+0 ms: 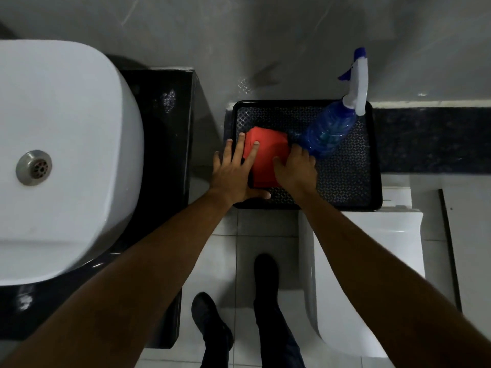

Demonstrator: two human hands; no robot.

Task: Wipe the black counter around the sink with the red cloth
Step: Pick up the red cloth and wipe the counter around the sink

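A folded red cloth [268, 152] lies on a black patterned tray [348, 179] right of the sink. My left hand [236, 173] rests flat with fingers spread, its fingertips on the cloth's left edge and its thumb at the tray's front rim. On the cloth's right side sits my right hand [296, 170], fingers curled onto the cloth; whether it grips is unclear. The white basin [69, 144] sits on the black counter [164, 144] at the left, apart from both hands.
A blue spray bottle [329, 131] with a white trigger head lies tilted on the tray, just beyond my right hand. A white toilet tank [372, 261] stands below the tray. My dark shoes [210, 320] are on the tiled floor between counter and toilet.
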